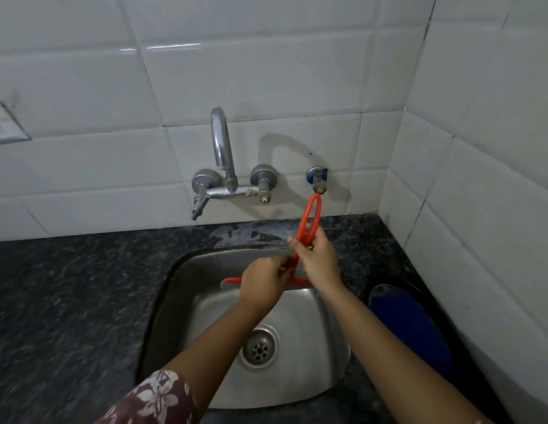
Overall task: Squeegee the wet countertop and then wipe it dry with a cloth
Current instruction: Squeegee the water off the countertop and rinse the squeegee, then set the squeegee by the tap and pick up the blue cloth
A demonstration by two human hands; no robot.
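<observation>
From the head camera, much of the squeegee (309, 221) is covered: both hands sit over its stem, so only the red loop of the handle above them and two short ends of the crossbar below them show. A pale strip under the left end of the crossbar may be the blade, but blur makes that unsure. The blue cloth (410, 328) at 4 o'clock is soft-edged and partly behind the right forearm; its folds cannot be read. A grey object at 9 o'clock is cut off by the frame edge and cannot be made out.

The left hand (263, 283) reaches in from 6 o'clock over the sink (175, 289), its back to the camera and its fingers curled together around the lower stem just above the crossbar. The right hand (318, 258) comes from 5 o'clock, its fingers pinching the handle where the loop narrows; the fingertips are blurred. The forearms cross slightly near the wrists. A floral sleeve (156, 399) covers the left upper arm at the bottom edge.

The squeegee is held in the air above the back of the sink, loop pointing to 12 o'clock, toward the small blue valve (317, 176) on the tiled wall (266, 71). The tap (224, 166) stands at 11 o'clock from the hands. The dark speckled countertop (68, 295) surrounds the sink, with a pale wet-looking smear just behind it.
</observation>
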